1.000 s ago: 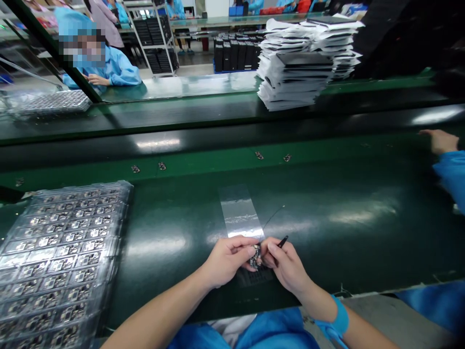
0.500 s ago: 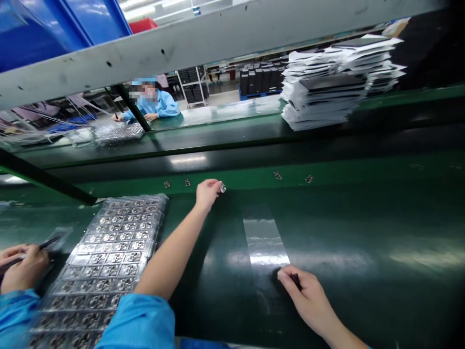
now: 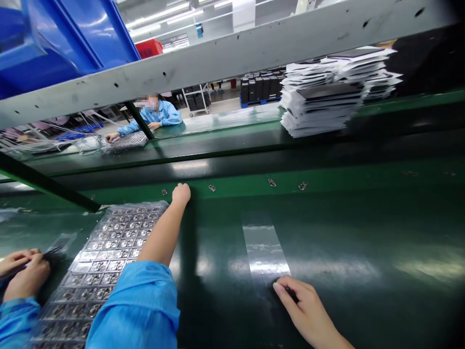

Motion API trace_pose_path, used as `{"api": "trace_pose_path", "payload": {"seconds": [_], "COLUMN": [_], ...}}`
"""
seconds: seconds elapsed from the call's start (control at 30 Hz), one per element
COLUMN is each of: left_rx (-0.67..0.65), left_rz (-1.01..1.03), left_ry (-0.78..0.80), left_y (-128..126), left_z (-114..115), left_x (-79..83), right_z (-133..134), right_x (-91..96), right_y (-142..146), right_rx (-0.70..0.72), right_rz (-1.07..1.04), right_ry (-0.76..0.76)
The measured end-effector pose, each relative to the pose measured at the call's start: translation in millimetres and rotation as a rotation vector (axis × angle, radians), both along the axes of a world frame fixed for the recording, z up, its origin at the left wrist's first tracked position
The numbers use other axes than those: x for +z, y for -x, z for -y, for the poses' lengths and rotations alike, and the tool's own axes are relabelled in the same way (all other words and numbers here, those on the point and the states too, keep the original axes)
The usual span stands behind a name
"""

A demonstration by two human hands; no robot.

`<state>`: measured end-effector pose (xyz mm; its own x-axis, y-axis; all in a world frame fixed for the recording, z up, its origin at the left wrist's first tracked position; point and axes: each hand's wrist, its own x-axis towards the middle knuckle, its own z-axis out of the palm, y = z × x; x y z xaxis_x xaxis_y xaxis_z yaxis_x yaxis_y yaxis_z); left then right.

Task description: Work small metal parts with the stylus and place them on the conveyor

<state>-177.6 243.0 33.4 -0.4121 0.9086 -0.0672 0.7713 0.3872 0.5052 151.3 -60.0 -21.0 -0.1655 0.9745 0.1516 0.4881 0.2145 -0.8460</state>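
Observation:
My left hand (image 3: 181, 194) reaches to the far green strip, its fingers curled down and closed. What they hold, if anything, is hidden behind the hand. Small metal parts lie on both sides of it: one (image 3: 164, 192) to the left, another (image 3: 211, 187) to the right. In my right hand (image 3: 303, 308) is a slim black tool (image 3: 291, 293), mostly covered by the fingers. This hand is beside the lower end of a clear plastic strip (image 3: 267, 249) on the dark green bench (image 3: 348, 232).
A clear tray of metal parts (image 3: 100, 265) lies at left under my forearm. Beyond it, a co-worker's hands (image 3: 27, 274) hold a dark slim tool. Two more parts (image 3: 271, 182) lie farther right. A grey beam (image 3: 218, 43) crosses above; stacked papers (image 3: 323, 106) stand behind.
My left hand has moved left along the green strip. The metal part it held now lies on the strip to its right. My right hand stays by the plastic strip.

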Motion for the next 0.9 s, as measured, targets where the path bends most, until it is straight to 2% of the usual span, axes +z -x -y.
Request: {"api": "trace_pose_path", "payload": {"seconds": [0.13, 0.23, 0.3, 0.37, 0.47, 0.5, 0.57, 0.67, 0.8, 0.9], "left_rx": [-0.038, -0.098, -0.163, -0.241, -0.352, -0.359, -0.338, -0.326, -0.414, -0.478], "left_rz": [0.16, 0.354, 0.521, 0.69, 0.931, 1.126, 1.367, 1.435, 1.379, 1.337], "left_ry": [-0.044, -0.095, -0.111, -0.086, 0.033, 0.107, 0.212, 0.261, 0.296, 0.336], "left_y": [-5.5, -31.5, -59.8, -90.1, -126.6, -135.2, -147.2, -155.6, -156.3, -154.7], "left_z": [5.9, 28.0, 58.2, 100.6, 170.2, 189.8, 218.0, 234.8, 237.4, 241.2], "left_x": [16.8, 25.1, 23.5, 17.3, 6.5, 3.4, -2.2, -11.2, -21.0, -24.4], "right_z": [-0.2, -1.3, -2.5, -3.8, -6.9, -8.9, -15.0, -28.1, -41.8, -43.3], "right_x": [1.4, 3.1, 3.1, 2.3, 2.7, 4.1, 8.9, 18.0, 23.5, 21.6], "right_y": [-0.1, 0.3, 0.0, -1.0, -3.1, -3.6, -3.8, -1.9, 2.7, 3.5], "right_rx": [-0.002, -0.018, -0.048, -0.1, -0.17, -0.178, -0.163, -0.139, -0.112, -0.089], "right_rz": [-0.007, -0.03, -0.049, -0.093, -0.212, -0.251, -0.322, -0.471, -0.645, -0.685], "right_ry": [0.02, 0.039, 0.078, 0.147, 0.242, 0.261, 0.29, 0.341, 0.435, 0.494]}}
